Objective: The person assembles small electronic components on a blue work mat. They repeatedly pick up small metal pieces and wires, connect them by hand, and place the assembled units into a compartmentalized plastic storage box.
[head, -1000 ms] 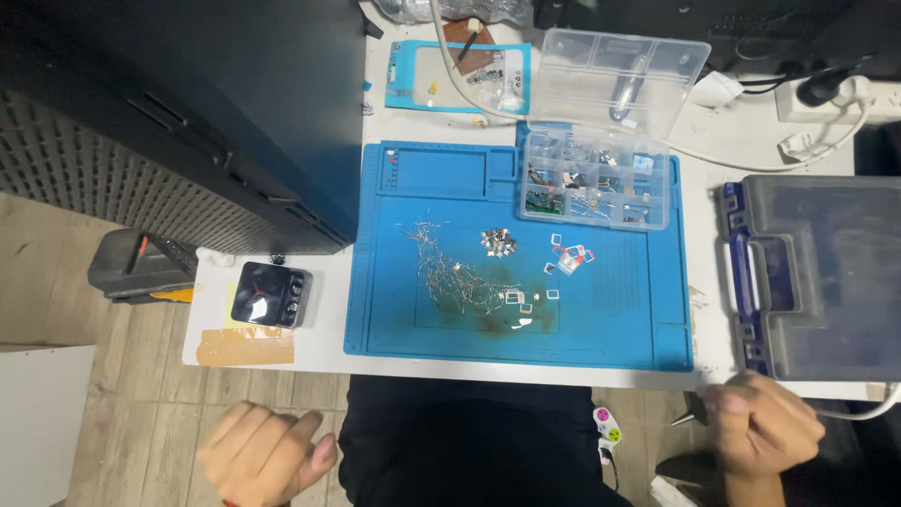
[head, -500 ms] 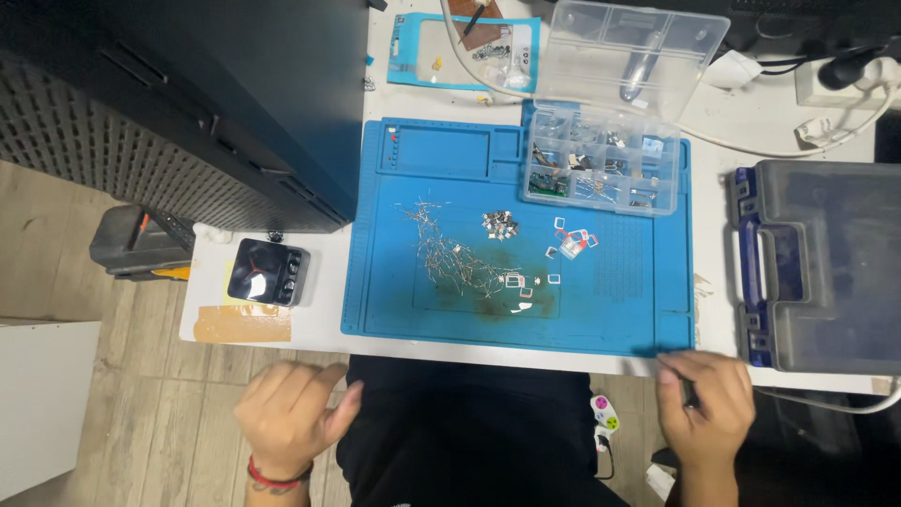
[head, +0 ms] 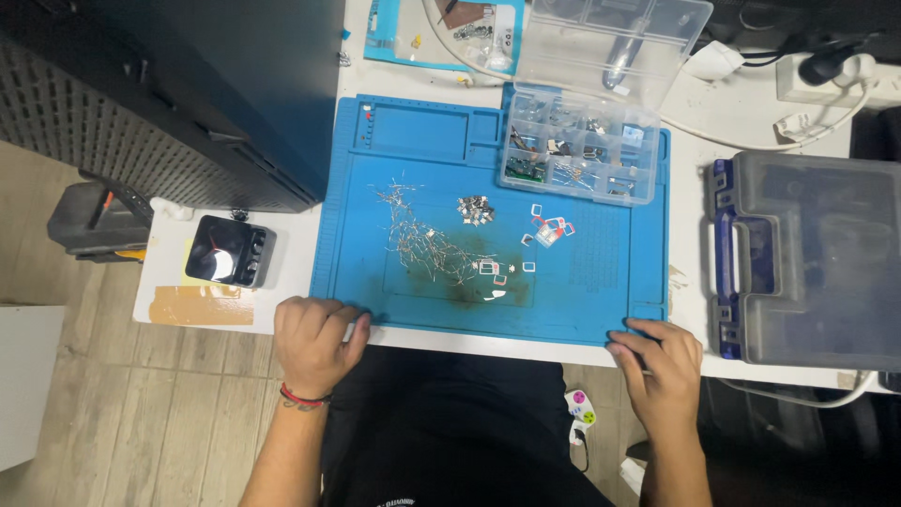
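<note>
While gripped, rubbery blue mat (head: 601, 291)

We see a grey plastic case with blue latches (head: 817, 258) at the right of the white table (head: 694, 113), a clear compartment box of small parts (head: 582, 155), and a small black square device (head: 228, 252).

Blue mat (head: 582, 300), grey case (head: 817, 263), red wristband (head: 302, 398)
</note>
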